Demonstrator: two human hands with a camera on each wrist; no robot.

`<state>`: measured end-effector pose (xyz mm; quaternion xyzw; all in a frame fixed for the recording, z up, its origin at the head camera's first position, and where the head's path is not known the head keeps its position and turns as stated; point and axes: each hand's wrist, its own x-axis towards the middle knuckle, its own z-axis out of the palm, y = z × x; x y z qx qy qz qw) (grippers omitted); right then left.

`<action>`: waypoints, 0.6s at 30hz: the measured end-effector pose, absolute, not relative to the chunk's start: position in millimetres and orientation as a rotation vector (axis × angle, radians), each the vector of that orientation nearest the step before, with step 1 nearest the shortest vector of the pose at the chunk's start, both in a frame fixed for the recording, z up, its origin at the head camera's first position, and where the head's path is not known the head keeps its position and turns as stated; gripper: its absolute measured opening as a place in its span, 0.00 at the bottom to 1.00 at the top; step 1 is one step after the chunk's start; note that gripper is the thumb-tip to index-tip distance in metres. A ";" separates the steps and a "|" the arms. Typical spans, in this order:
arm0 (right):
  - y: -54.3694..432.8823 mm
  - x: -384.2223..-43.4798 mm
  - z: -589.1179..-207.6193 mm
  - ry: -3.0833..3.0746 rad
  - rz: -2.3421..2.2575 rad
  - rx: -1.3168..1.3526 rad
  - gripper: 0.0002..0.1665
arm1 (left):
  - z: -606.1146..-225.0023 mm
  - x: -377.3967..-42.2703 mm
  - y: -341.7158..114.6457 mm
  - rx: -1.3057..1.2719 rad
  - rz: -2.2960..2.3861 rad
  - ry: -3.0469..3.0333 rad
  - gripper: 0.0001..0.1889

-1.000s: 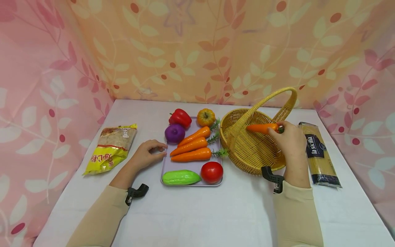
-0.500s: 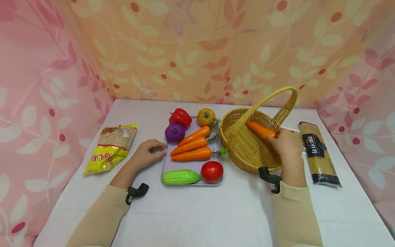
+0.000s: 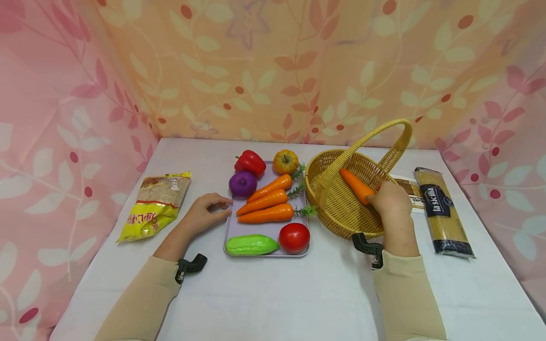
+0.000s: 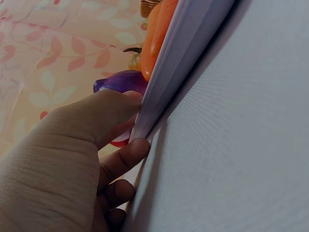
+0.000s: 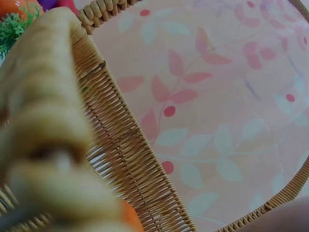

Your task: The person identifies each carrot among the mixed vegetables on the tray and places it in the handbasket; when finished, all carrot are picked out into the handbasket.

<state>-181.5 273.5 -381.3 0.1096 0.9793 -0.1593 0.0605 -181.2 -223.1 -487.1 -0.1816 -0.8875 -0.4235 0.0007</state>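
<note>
In the head view, my right hand [image 3: 390, 203] reaches into the wicker basket [image 3: 317, 208] and grips the stem end of an orange carrot [image 3: 353, 182]. The carrot slants across the basket's inside, and its leafy end is hidden by the hand. Only a bit of that carrot [image 5: 129, 215] shows in the right wrist view, beyond the blurred basket handle [image 5: 36, 111]. My left hand [image 3: 204, 213] rests at the left rim of the lilac tray [image 3: 234, 228], its fingers loosely bent. The left wrist view shows the left thumb and index fingertips touching the tray rim [image 4: 157, 82].
Three carrots [image 3: 264, 202] lie on the tray with a purple onion [image 3: 243, 184], red pepper [image 3: 250, 163], small pumpkin [image 3: 286, 162], tomato [image 3: 294, 237] and green bitter melon [image 3: 251, 245]. A yellow food bag [image 3: 155, 206] lies left; a pasta pack [image 3: 443, 210] lies right, beside a printed packet [image 3: 411, 192].
My right hand has moved left and slightly downward into the basket, turning the carrot from nearly level to a steeper slant. The left hand stays at the tray rim.
</note>
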 end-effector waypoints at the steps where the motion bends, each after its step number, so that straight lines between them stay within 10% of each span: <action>1: 273.6 -180.9 -379.9 2.963 -0.494 0.334 0.26 | -487.1 -181.4 -223.2 -0.581 -1.325 -2.780 0.13; 18: 274.8 -140.1 -315.7 3.046 -0.844 0.164 0.40 | -488.0 -182.3 -223.2 -0.603 -1.315 -2.765 0.13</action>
